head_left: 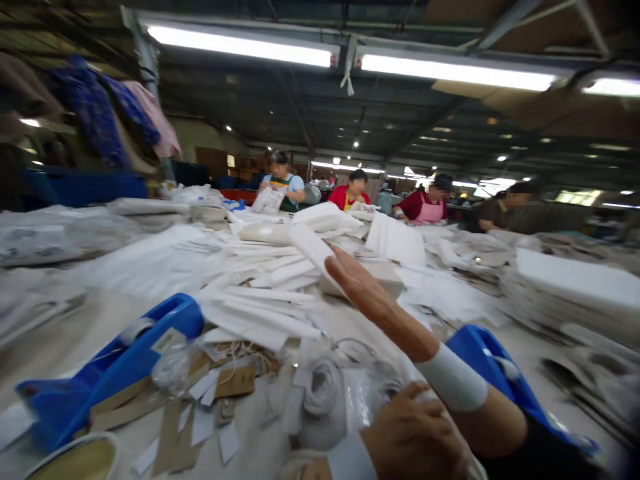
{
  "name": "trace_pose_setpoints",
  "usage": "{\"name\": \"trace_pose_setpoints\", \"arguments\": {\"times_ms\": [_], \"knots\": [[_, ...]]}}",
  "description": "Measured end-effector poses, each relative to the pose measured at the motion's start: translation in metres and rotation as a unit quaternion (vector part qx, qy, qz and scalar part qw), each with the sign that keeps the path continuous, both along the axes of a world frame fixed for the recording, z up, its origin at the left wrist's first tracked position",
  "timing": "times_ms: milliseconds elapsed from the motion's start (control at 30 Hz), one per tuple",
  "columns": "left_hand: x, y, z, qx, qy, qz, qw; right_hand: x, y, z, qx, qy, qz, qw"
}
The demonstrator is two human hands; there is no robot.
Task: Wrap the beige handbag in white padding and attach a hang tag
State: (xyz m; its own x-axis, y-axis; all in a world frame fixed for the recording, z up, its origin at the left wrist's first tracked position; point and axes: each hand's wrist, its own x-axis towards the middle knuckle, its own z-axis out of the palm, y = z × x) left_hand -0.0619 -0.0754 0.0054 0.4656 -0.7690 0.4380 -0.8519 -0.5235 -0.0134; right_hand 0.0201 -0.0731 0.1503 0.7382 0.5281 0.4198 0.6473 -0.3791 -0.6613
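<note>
My right hand [353, 277] reaches forward over the pile, with a white band around its wrist. Its fingers are closed at the edge of a white foam sheet [314, 248], which slants up to the left. My left hand [415, 433], also with a white wristband, is low in front of me with its fingers curled. It lies against a pale, long item [463, 443] that motion blur and the hand partly hide. Just left of it are a coiled white cord [323, 387] and a clear plastic bag [357, 397]. Folded white foam sheets [265, 310] are heaped ahead.
Blue tape dispensers stand at left [135, 360] and right [493, 367]. Brown and white tags [235, 382] lie scattered near the front, beside a round tub [75, 460]. Plastic-wrapped packs [65, 233] cover the left side. Several co-workers sit across the table.
</note>
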Motion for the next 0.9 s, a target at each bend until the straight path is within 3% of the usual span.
{"name": "trace_pose_setpoints", "arguments": {"times_ms": [100, 200, 267, 367, 467, 567, 700, 900], "knots": [[-0.002, -0.029, -0.006, -0.019, 0.037, -0.017, 0.999, -0.022, -0.095, -0.013, 0.029, 0.106, -0.071, 0.991], [-0.004, -0.032, 0.000, -0.042, 0.072, -0.013, 0.996, -0.046, -0.177, -0.046, 0.040, 0.156, -0.168, 0.972], [-0.005, -0.030, 0.007, -0.041, 0.090, -0.010, 0.995, -0.062, -0.219, -0.071, 0.046, 0.143, -0.229, 0.962], [-0.007, -0.031, 0.017, -0.028, 0.119, -0.005, 0.992, -0.085, -0.258, -0.104, 0.080, 0.168, -0.242, 0.952], [-0.009, -0.036, 0.023, -0.024, 0.146, 0.000, 0.989, -0.101, -0.273, -0.127, 0.104, 0.201, -0.190, 0.955], [-0.010, -0.040, 0.026, -0.034, 0.161, 0.004, 0.986, -0.108, -0.272, -0.140, 0.082, 0.211, -0.106, 0.968], [-0.010, -0.041, 0.027, -0.052, 0.167, 0.012, 0.985, -0.107, -0.260, -0.149, 0.089, 0.292, -0.030, 0.952], [-0.009, -0.041, 0.027, -0.062, 0.179, 0.009, 0.982, -0.095, -0.242, -0.158, 0.135, 0.311, 0.005, 0.941]]}}
